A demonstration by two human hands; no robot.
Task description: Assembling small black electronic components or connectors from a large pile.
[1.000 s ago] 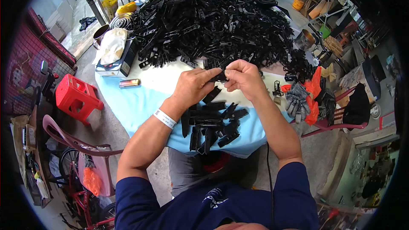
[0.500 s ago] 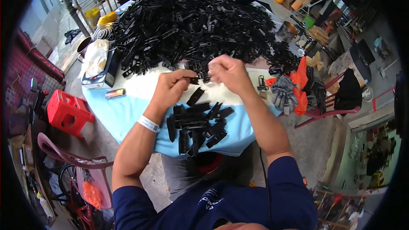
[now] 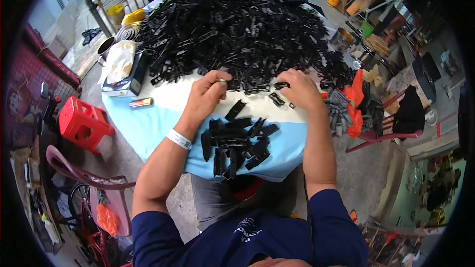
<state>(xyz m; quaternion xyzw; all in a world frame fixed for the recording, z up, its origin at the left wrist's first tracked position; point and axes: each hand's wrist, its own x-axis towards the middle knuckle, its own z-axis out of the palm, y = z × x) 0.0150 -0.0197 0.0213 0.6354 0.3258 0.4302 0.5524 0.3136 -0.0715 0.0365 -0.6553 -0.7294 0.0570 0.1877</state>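
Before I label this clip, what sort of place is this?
Probably a makeshift outdoor workspace: a table heaped with black parts, a red plastic stool, and an alley beyond.

Bright daylight washing out the alley point(image 3: 85, 19) at upper left, dimmer right side, cloth point(image 3: 168, 94) brightly lit, small glints on the dark heap point(image 3: 232, 34), fine detail merging there, fisheye bending toward blackened edges

head view | left fisheye, head-worn | faces down | near hands point(image 3: 205, 94)
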